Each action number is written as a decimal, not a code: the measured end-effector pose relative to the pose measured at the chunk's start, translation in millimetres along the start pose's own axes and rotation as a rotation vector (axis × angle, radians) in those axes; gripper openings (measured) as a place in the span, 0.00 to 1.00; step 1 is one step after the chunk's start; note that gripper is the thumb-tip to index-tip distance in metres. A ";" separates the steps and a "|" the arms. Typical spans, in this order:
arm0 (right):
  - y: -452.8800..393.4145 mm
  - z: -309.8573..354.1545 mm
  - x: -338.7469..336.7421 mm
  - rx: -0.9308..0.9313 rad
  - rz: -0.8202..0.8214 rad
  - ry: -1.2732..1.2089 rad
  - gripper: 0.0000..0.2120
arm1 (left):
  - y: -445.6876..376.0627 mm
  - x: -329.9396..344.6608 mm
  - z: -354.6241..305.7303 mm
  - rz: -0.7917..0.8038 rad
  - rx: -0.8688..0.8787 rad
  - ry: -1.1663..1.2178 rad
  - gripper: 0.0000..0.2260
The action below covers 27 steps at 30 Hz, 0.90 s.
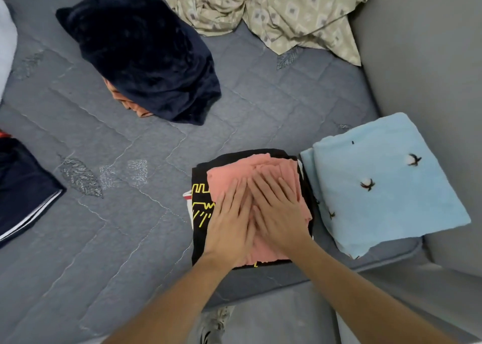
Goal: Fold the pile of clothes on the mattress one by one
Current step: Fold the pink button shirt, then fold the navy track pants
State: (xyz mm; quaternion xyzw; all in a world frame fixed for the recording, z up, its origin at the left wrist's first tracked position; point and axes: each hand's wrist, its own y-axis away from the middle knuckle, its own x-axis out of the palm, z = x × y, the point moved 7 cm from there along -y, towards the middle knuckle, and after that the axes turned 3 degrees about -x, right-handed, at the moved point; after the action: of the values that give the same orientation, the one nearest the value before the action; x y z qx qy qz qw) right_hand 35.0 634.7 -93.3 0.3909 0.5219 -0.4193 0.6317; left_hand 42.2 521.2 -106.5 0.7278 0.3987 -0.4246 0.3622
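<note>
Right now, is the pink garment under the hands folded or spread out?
Folded: the pink garment lies as a compact rectangle atop the black printed shirt.

Both hands, left hand (229,223) and right hand (280,213), lie flat side by side on a folded top (234,176), which sits on a folded shirt (199,202) near the mattress (130,239) front edge. A folded blanket (386,184) lies just right of this stack. A crumpled pile (146,56) lies behind and left, a sheet (273,6) at the far edge, and shorts (20,187) at the left.

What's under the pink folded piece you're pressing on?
A folded black garment with yellow print lies under the pink garment; a white edge shows at its left. Anything deeper is covered.
</note>
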 end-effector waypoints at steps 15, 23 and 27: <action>19.4 -67.3 -3.5 0.182 0.110 0.131 0.36 | 0.0 3.2 36.3 0.034 0.002 -0.066 0.39; -16.2 -22.4 -47.3 0.186 0.040 0.118 0.33 | 17.7 -58.5 51.3 -0.003 -0.021 0.026 0.34; -42.6 22.0 -56.0 0.158 0.069 0.089 0.32 | 29.7 -89.7 87.8 -0.032 -0.072 0.024 0.33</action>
State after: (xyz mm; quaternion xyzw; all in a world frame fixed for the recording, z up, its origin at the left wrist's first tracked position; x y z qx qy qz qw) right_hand -3.5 606.4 -37.2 0.4757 0.5010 -0.4191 0.5891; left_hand 10.8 408.3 -52.7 0.7127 0.4297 -0.4071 0.3765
